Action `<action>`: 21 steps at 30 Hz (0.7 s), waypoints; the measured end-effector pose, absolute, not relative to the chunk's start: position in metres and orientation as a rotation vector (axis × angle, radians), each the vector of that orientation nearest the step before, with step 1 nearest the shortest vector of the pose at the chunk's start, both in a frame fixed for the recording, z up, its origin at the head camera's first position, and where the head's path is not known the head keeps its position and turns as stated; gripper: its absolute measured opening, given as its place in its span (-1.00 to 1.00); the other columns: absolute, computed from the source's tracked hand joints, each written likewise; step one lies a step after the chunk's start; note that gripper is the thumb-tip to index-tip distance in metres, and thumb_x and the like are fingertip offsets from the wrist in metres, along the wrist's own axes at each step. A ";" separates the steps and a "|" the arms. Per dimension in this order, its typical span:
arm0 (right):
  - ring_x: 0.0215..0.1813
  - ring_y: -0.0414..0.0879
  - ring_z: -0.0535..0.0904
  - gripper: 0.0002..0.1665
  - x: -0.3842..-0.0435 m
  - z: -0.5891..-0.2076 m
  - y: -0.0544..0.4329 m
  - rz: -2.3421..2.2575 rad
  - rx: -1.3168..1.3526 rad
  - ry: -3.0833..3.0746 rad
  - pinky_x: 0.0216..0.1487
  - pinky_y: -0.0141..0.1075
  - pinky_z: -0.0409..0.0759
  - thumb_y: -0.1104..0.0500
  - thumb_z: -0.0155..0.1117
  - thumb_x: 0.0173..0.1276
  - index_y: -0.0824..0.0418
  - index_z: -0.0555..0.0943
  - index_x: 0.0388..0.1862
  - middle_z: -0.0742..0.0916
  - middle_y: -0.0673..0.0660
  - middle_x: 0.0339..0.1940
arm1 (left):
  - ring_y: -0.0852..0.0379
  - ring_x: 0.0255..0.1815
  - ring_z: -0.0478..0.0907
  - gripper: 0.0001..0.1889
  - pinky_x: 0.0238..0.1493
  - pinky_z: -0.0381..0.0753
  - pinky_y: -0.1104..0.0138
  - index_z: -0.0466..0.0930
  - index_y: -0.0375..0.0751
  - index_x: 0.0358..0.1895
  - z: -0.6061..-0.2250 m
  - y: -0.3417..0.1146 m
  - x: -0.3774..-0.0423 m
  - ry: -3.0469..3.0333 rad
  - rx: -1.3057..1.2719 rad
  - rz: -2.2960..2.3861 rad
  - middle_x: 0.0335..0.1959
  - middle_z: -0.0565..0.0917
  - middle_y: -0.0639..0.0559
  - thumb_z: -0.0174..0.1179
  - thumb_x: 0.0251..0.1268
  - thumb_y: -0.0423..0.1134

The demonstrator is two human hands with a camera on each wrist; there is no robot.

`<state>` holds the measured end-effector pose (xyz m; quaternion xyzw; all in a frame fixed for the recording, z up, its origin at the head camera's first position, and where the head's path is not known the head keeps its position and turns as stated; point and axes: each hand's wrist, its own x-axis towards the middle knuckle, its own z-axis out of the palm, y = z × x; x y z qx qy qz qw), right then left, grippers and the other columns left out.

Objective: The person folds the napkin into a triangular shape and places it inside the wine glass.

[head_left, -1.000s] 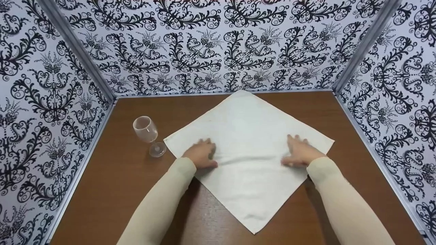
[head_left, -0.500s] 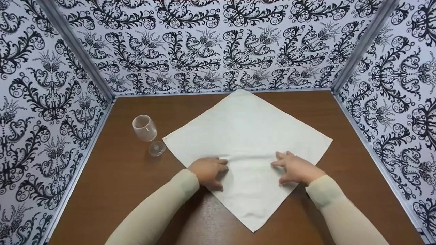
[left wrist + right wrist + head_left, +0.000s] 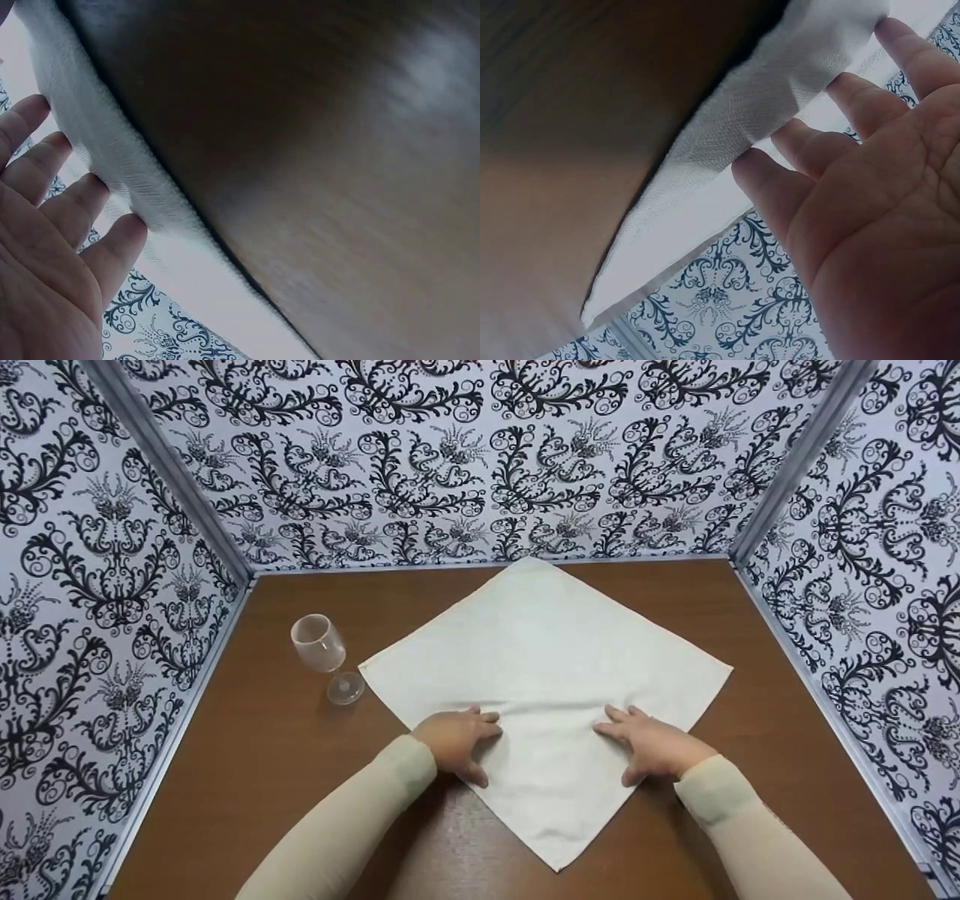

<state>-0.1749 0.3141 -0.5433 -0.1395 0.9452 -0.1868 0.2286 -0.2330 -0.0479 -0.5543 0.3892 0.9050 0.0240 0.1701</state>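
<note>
My left hand (image 3: pixel 456 741) and right hand (image 3: pixel 660 745) lie spread, fingertips on the white cloth (image 3: pixel 544 637), gripping nothing; cloth sits diamond-wise on the table (image 3: pixel 255 757); uneven pressure could deepen the crease (image 3: pixel 551 706) between my hands; a leftward slip could knock the wine glass (image 3: pixel 321 651)

Matt, woven cloth (image 3: pixel 551 667) at centre; smooth wood-look table (image 3: pixel 262 765), glossy at lower centre; shiny, transparent glass (image 3: pixel 319 645) at left.

Left grip (image 3: pixel 456 741), right grip (image 3: pixel 654 744), closer together, drawn back along the cloth (image 3: pixel 540 637)
</note>
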 end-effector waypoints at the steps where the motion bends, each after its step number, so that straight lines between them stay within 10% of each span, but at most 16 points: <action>1: 0.72 0.49 -0.05 0.13 -0.175 -0.543 0.314 -0.516 -0.384 2.601 0.51 0.33 0.31 0.31 0.69 0.00 0.05 0.44 0.60 0.22 0.27 0.75 | -0.05 0.67 0.27 -0.06 0.55 0.42 0.11 0.44 0.15 0.55 -0.554 -0.048 -0.233 2.571 1.102 0.074 0.66 0.32 0.17 0.55 0.06 0.31; 21: 0.67 0.51 0.09 -0.19 -0.178 -0.544 0.317 -0.492 -0.450 2.663 0.55 0.34 0.25 0.18 0.57 0.27 0.07 0.54 0.52 0.32 0.33 0.69 | -0.06 0.64 0.32 -0.24 0.50 0.48 0.10 0.48 0.21 0.53 -0.557 -0.050 -0.238 2.563 1.097 0.120 0.64 0.34 0.21 0.45 0.27 0.23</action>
